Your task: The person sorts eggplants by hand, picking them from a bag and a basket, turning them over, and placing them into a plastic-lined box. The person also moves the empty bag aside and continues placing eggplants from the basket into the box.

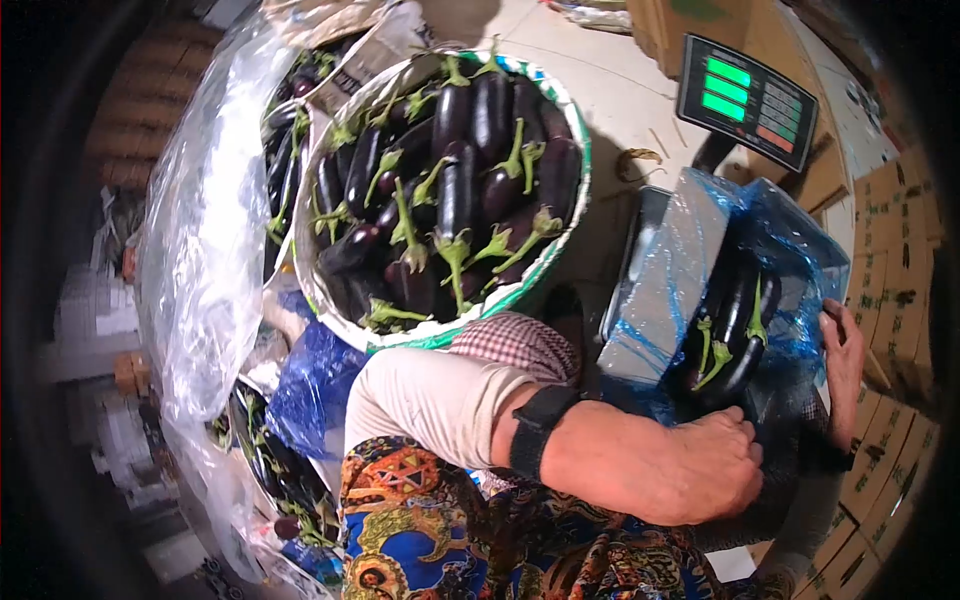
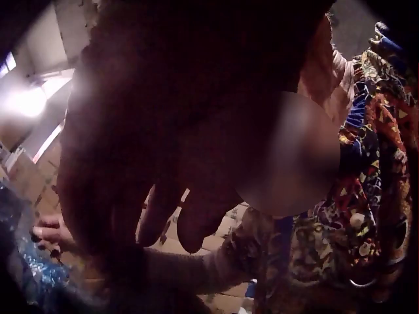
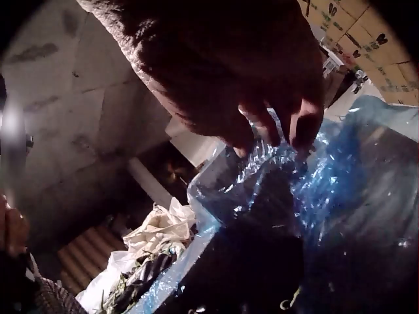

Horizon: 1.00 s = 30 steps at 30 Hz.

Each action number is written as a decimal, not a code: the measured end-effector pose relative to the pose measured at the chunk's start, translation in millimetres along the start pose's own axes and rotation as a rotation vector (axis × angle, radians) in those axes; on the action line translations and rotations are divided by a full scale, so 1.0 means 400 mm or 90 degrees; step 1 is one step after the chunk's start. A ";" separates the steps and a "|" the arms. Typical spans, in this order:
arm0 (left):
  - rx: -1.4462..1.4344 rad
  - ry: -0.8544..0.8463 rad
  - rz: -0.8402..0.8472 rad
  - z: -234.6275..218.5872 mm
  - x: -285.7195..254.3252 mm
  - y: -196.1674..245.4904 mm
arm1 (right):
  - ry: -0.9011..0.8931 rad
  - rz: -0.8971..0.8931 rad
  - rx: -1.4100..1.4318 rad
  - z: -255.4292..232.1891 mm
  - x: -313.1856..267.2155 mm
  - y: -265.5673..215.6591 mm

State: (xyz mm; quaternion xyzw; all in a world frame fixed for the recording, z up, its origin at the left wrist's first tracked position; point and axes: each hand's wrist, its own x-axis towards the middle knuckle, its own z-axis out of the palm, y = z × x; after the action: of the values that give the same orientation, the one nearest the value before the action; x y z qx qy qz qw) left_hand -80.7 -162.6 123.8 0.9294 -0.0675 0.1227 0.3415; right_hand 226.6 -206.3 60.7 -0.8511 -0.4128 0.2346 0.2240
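My right hand (image 1: 843, 350) is at the right rim of a box, its fingers (image 3: 302, 127) pinching the clear blue plastic liner (image 3: 327, 167). Inside the lined box (image 1: 655, 315) lie several dark eggplants (image 1: 742, 300) with green stems. At the box's near end is my left hand (image 1: 705, 468), back upward, fingers loosely curled down. The left wrist view shows that hand in deep shadow, with gaps between its fingers (image 2: 154, 219) and nothing seen held there. A round tub (image 1: 572, 225) heaped with eggplants stands to the left of the box.
A scale display (image 1: 745, 100) with green digits rises beyond the box. Stacked printed cartons (image 1: 895, 290) line the right side. Clear plastic sheeting (image 1: 215, 230) and a blue plastic bag (image 1: 318, 375) lie on the left, near more eggplants (image 1: 270, 460). A dried leaf (image 1: 640, 160) is on the floor.
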 end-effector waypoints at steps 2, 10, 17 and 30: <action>0.086 0.098 0.078 -0.030 -0.020 -0.003 | 0.046 -0.039 -0.004 0.012 0.028 0.059; 0.123 0.070 0.037 -0.024 -0.012 0.024 | 0.120 -0.131 -0.116 0.088 0.094 0.175; 0.099 0.257 0.008 -0.052 -0.056 0.032 | 0.134 -0.100 -0.253 0.155 0.088 0.213; -0.131 0.487 -0.364 -0.284 -0.483 0.063 | 0.081 -0.103 -0.236 0.204 0.134 0.304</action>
State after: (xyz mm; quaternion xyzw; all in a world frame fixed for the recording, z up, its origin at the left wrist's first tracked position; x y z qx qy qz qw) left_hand -292.2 -99.6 170.2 0.7603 0.3088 0.3495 0.4521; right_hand 281.0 -215.5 -85.3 -0.8551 -0.5006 0.0815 0.1075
